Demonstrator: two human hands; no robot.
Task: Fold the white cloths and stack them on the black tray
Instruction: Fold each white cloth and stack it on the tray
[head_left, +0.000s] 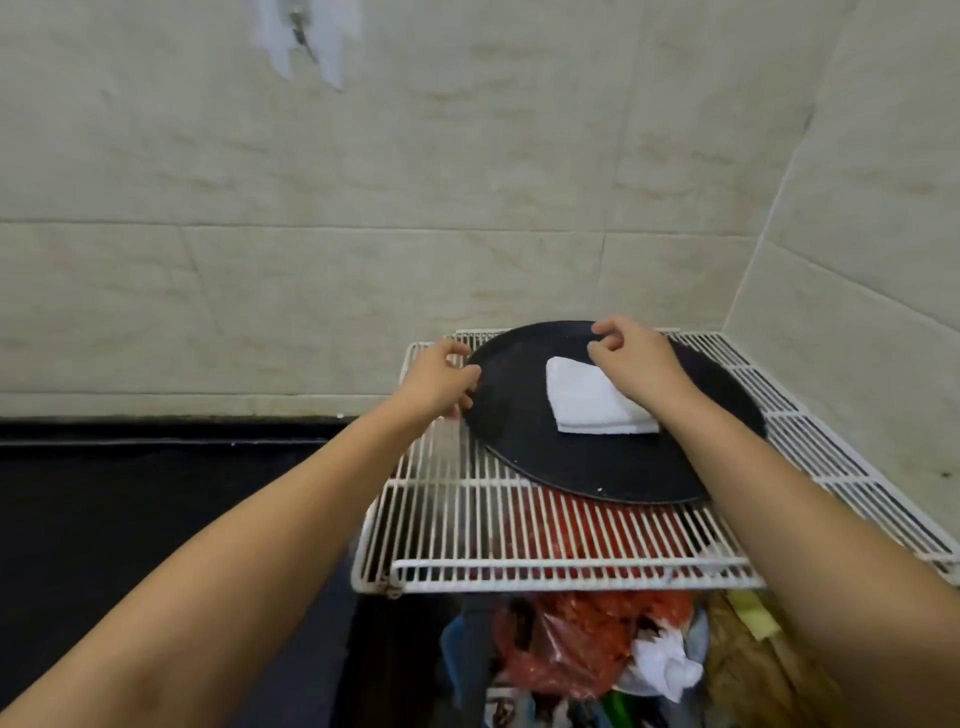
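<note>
A round black tray (587, 467) lies on a white wire rack (467, 525) in the corner. One folded white cloth (592, 402) rests on the tray, a little behind its middle. My left hand (441, 379) is at the tray's left rim with fingers curled, touching or nearly touching the edge. My right hand (631, 353) hovers over the far part of the tray just above the cloth's back right corner, fingers loosely bent and holding nothing. My right forearm covers the tray's right side.
Tiled walls meet at the right behind the rack. Below the rack sit red plastic bags (582, 644), a crumpled white item (665, 670) and other clutter. A dark counter surface (156, 493) stretches to the left.
</note>
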